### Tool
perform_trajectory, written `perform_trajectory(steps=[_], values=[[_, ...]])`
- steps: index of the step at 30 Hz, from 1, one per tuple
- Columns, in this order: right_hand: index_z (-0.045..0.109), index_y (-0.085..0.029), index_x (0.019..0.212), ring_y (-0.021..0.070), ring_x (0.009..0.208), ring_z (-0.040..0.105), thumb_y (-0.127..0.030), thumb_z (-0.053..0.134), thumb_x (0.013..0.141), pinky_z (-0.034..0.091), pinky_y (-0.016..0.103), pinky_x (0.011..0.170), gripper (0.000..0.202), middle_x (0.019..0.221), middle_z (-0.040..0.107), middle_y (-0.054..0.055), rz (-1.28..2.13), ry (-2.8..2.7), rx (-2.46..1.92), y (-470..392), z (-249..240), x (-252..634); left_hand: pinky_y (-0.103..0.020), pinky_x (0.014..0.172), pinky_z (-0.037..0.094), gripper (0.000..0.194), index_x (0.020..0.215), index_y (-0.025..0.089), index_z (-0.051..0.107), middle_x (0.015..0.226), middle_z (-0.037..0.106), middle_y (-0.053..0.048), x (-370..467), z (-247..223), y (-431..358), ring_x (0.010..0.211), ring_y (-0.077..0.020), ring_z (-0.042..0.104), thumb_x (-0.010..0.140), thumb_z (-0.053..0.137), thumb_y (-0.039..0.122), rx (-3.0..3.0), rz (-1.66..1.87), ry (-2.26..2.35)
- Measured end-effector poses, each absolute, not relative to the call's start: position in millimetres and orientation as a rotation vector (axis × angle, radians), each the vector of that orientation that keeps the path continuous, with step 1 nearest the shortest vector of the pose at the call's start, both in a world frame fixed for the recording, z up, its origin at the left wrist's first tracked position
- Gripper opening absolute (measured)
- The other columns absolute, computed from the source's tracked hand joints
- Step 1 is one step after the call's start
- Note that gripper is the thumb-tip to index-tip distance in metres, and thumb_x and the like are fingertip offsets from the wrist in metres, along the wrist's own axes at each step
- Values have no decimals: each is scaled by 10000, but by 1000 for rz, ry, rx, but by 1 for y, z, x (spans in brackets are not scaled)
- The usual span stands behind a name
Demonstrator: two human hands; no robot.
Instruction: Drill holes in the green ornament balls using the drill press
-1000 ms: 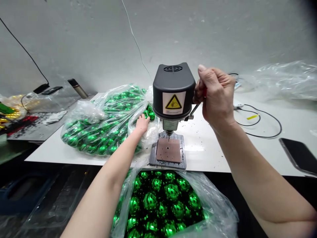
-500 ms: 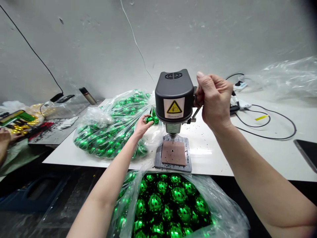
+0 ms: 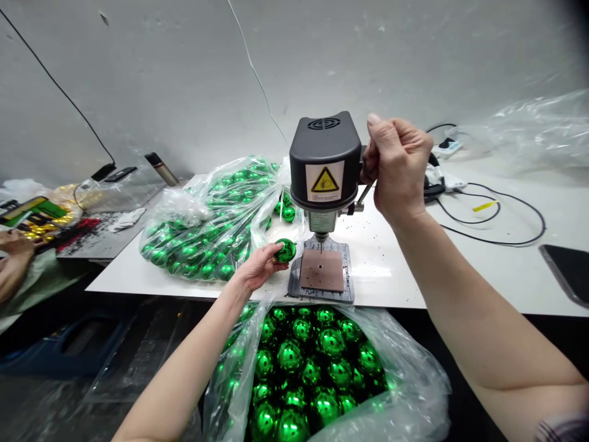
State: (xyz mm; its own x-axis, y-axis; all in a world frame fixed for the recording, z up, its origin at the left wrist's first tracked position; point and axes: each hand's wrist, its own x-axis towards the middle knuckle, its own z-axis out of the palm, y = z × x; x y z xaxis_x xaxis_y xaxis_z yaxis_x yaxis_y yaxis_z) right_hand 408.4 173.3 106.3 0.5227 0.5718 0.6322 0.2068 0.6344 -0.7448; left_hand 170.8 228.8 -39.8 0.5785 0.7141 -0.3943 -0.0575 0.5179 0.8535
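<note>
- Left hand: thumb and fingers pinch one green ball by its side, likely to leave most of it exposed; ball is just left of the drill press base, height above the table unclear.
- Right hand: closed round the lever, grip end hidden; probably held for control of the drill.
- Brown block: on the base plate under the bit, hole showing, likely a ball seat.
- Open bag: balls inside, below the table's front edge, seemingly for easy reach.
- Room: tied-looking bag crowds the left; clear tabletop right of the base, cable and phone farther out.
</note>
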Motion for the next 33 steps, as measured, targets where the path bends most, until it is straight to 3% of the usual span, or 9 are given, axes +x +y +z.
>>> perform_trajectory(steps=[5,13,20,27,33], values=[[371,-226,541,71,379,306,-541,661,870,224,260,345,540,473,383,-48,238,-1007,-889,173,108,406,-324,830,494,539,1172,144,595,1044,708,-97,181,-56,219,919,-175,654,697,814,275,1224,551,885],[375,-239,516,85,366,276,-559,700,830,160,305,329,554,451,362,-53,223,-998,-814,176,108,406,-324,840,499,655,1294,149,554,1158,674,-106,198,-71,208,891,-168,644,710,805,308,1632,540,786],[348,-240,562,101,443,314,-699,629,814,252,303,429,594,485,378,-40,196,-1014,-935,179,105,410,-334,852,515,610,1208,153,558,1141,668,-107,216,-92,206,917,-184,653,693,821,350,1594,586,737],[337,-239,559,106,446,323,-688,656,800,260,305,427,602,481,367,-41,209,-1004,-917,180,105,411,-345,846,508,616,1234,153,545,990,680,-75,223,-94,204,899,-193,644,706,807,334,1678,638,777],[313,-239,542,89,403,288,-665,676,796,208,294,365,615,463,346,-49,196,-989,-899,179,108,408,-322,851,490,537,1169,178,583,1058,664,-68,223,-89,197,901,-175,607,697,808,300,1813,675,743]])
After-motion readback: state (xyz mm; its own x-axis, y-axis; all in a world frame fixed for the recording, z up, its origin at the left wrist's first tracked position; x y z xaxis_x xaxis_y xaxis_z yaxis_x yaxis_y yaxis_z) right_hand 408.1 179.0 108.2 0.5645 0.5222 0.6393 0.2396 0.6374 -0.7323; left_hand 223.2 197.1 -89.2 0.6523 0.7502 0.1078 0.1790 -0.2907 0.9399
